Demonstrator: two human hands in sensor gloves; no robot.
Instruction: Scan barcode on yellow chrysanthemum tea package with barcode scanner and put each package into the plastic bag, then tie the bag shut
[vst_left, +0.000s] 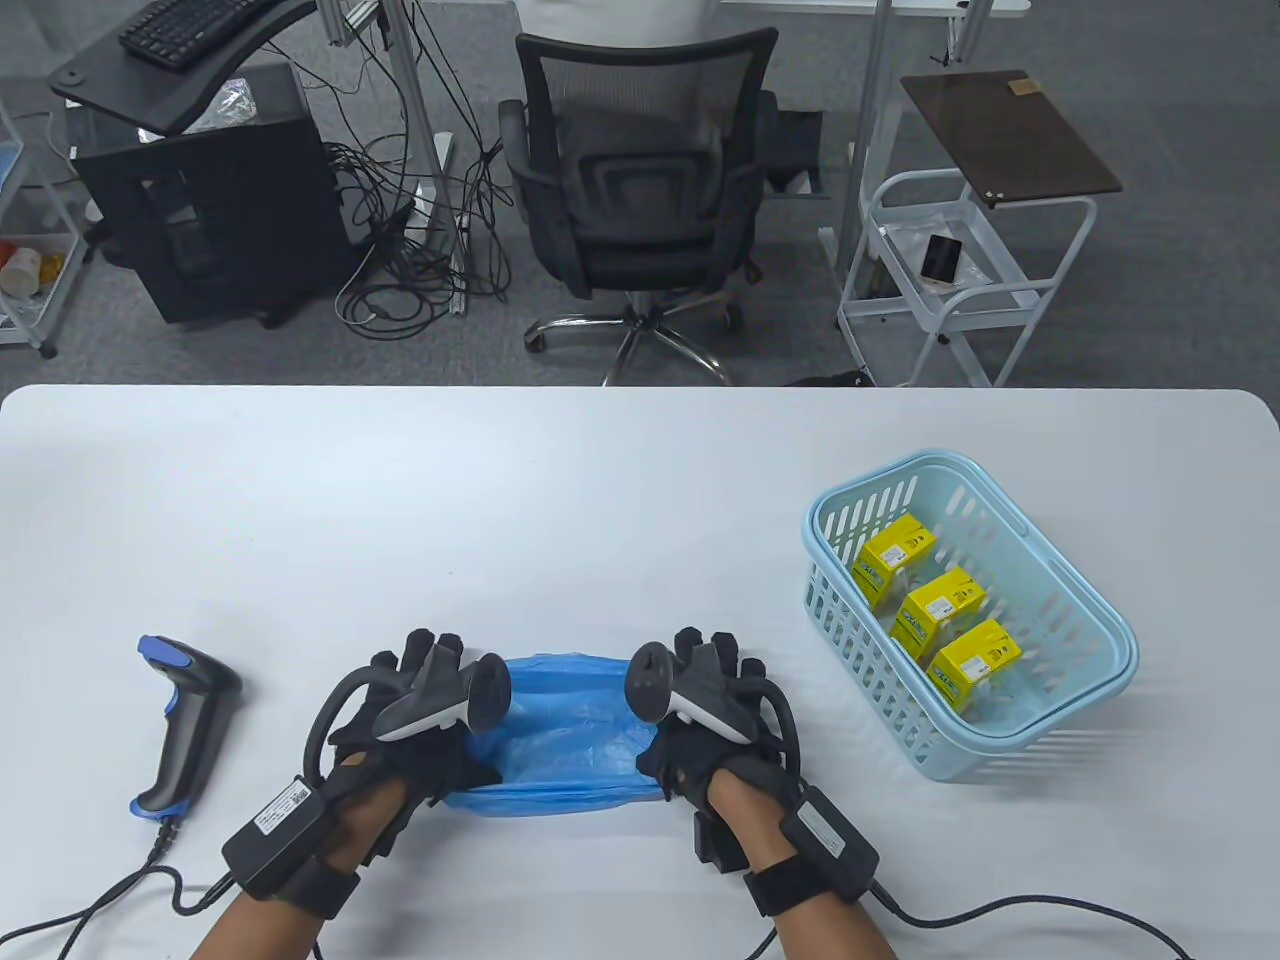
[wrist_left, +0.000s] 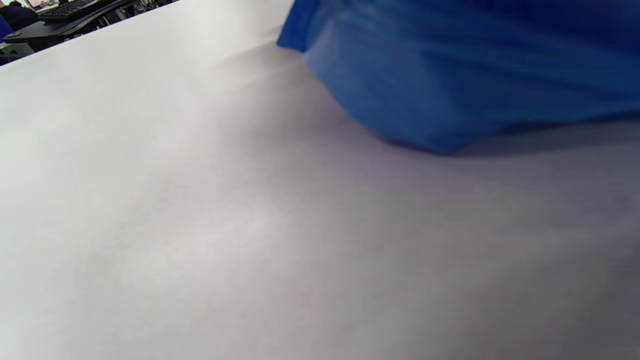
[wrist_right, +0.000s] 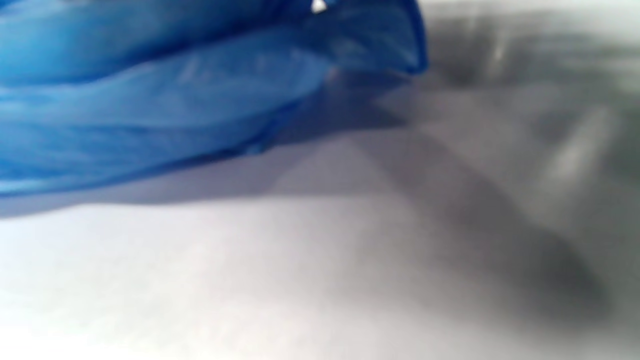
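A crumpled blue plastic bag (vst_left: 565, 730) lies near the table's front edge, between my two hands. My left hand (vst_left: 420, 665) holds its left side and my right hand (vst_left: 715, 660) its right side; the trackers hide most of the fingers. The bag (wrist_left: 450, 75) hangs slightly above the table in the left wrist view, and the right wrist view shows it (wrist_right: 150, 100) raised too, blurred. Neither wrist view shows fingers. Three yellow tea packages (vst_left: 895, 558) (vst_left: 943, 610) (vst_left: 973, 662) lie in a light blue basket (vst_left: 850, 640) to the right. The barcode scanner (vst_left: 185, 730) lies left of my left hand.
The white table (vst_left: 500, 500) stretches bare behind the bag. The scanner's cable (vst_left: 100, 900) runs along the front left edge. An office chair (vst_left: 640, 200), a white cart (vst_left: 960, 280) and a computer stand on the floor beyond the table.
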